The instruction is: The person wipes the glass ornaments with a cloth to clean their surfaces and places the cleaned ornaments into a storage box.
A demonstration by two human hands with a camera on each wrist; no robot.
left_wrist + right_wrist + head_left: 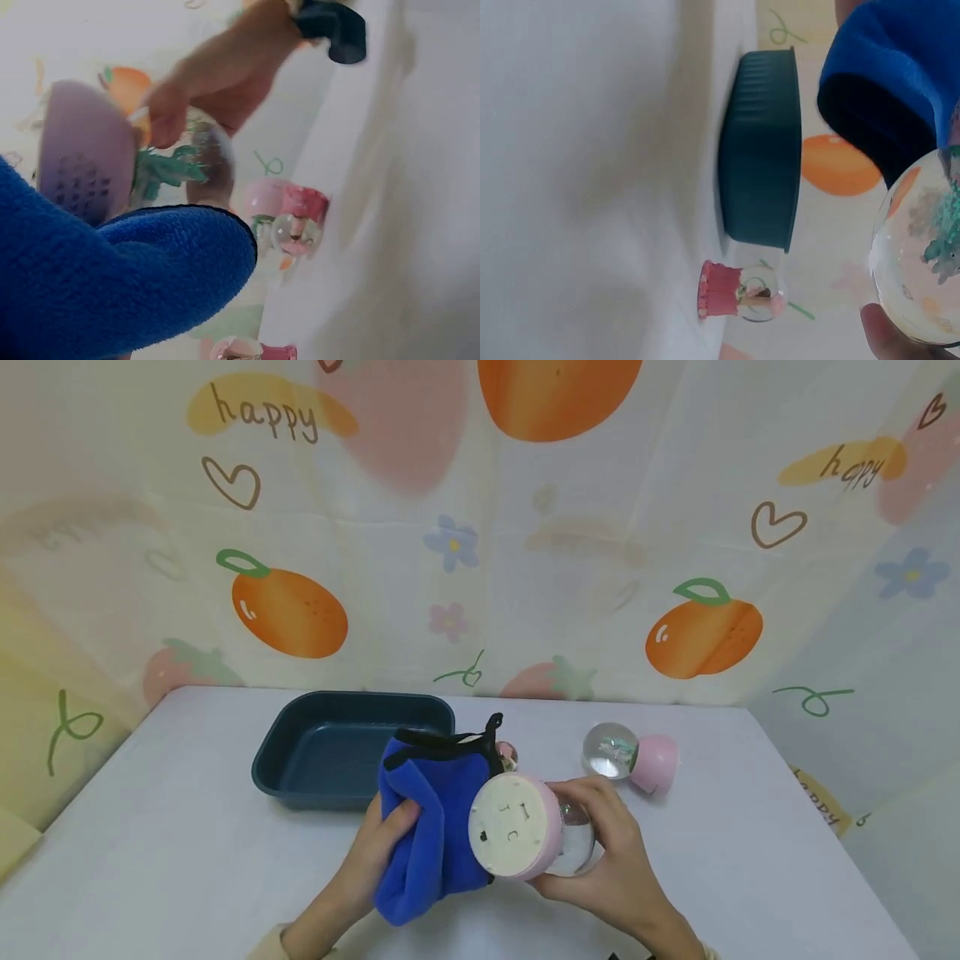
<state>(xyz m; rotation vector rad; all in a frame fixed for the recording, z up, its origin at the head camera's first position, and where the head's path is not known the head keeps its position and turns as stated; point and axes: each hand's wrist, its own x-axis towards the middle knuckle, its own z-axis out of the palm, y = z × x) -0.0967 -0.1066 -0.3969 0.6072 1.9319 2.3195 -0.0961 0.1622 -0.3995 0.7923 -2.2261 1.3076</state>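
My left hand (381, 847) grips a fuzzy blue cloth (457, 827) with black edging, thumb pressed on its near face. My right hand (611, 852) holds a snow globe (517, 827) by its clear dome, fingers and thumb spread around the glass. The globe is tipped sideways, its round cream underside facing the head camera and its pink base overlapping the cloth's edge. In the left wrist view, a row of small holes marks the base (82, 157). Green figures (945, 247) show inside the dome in the right wrist view.
A dark teal tray (273, 760) stands at the back left. Another snow globe (656, 764) with a pink base lies on its side at the right. A small red-based globe (724, 289) stands upright beside the tray, mostly hidden by the cloth in the head view.
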